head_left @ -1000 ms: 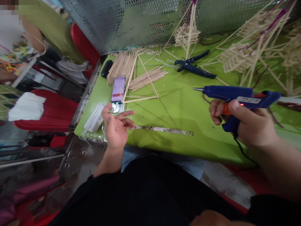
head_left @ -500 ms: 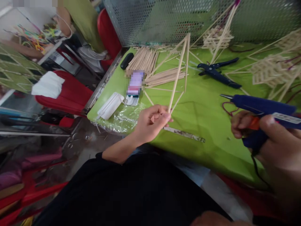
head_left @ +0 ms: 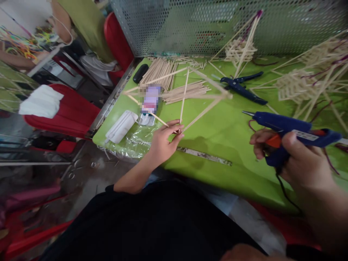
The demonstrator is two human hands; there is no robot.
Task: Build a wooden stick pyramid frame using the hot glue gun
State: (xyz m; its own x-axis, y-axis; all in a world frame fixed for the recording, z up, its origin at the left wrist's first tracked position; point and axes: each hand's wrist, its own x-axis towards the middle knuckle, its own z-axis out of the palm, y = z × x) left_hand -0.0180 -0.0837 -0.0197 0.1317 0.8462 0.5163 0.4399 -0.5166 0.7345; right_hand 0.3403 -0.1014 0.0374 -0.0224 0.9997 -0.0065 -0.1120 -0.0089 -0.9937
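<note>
My left hand pinches one corner of a wooden stick frame, a open shape of thin sticks joined at their ends. The frame is held above the green table, and its far right corner is blurred. On the right, my right hand is wrapped round a blue hot glue gun with an orange trigger. Its metal nozzle points left, apart from the frame. Behind the frame lie two bundles of loose wooden sticks. A speckled strip rests on the table just right of my left hand.
Dark blue cutting pliers lie behind the glue gun. Finished-looking stick structures stand at the right and back. A phone, a white folded pack and clear plastic are at the left. A person is beyond.
The stick frame has turned in my left hand, its upper point swinging down and to the right, so it spreads wider. The glue gun appears further left in view.
</note>
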